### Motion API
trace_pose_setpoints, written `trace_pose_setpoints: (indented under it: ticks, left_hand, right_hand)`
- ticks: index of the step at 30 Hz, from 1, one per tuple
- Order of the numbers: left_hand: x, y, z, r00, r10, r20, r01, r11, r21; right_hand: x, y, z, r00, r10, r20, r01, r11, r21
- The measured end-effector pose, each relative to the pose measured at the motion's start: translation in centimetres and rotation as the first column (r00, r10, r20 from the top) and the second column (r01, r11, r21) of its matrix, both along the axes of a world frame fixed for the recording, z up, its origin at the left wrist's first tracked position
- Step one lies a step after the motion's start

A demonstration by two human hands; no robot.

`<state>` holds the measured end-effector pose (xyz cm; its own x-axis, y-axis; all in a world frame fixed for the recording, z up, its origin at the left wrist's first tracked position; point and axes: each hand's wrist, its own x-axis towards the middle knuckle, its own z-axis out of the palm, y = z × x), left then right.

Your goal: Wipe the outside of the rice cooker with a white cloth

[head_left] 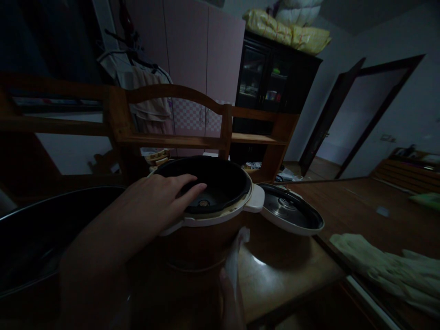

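An open rice cooker (206, 238) stands on a wooden table (295, 270) in a dim room, its dark inner cavity (220, 183) facing up. Its hinged lid (292, 211) lies flung open to the right. My left hand (161, 197) rests on the cooker's near-left rim, fingers stretched flat over the opening. My right hand (230, 293) is low at the front of the cooker body, pinching a white cloth (235, 256) pressed against the cooker's side.
A large dark pan or bowl (41, 233) sits at the left. A wooden shelf unit (178, 123) stands behind the cooker. Pale gloves or cloths (388, 270) lie on a lower surface at the right. A black cabinet (275, 87) and a doorway (364, 119) are farther back.
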<state>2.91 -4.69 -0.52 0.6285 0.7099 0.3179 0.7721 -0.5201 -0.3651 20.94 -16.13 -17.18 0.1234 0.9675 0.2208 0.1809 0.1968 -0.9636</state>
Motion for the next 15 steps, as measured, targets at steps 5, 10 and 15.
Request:
trace_pose_setpoints:
  ticks: [5, 10, 15]
  left_hand:
    - [0.09, -0.13, 0.10, 0.998, 0.015, -0.055, -0.015, 1.000, 0.003]
    - [0.31, -0.16, 0.35, 0.996, 0.024, -0.089, -0.024, 1.000, 0.006]
    - [0.39, -0.32, 0.48, 0.993, 0.053, -0.110, -0.055, 0.998, -0.015]
  right_hand:
    - [-0.03, 0.79, 0.38, 0.999, -0.043, -0.012, 0.043, 0.999, 0.000]
    - [-0.13, 0.66, -0.11, 0.999, -0.047, -0.015, 0.046, 0.998, -0.029]
    - [-0.23, 0.50, -0.61, 0.999, -0.045, -0.021, 0.044, 0.998, -0.045]
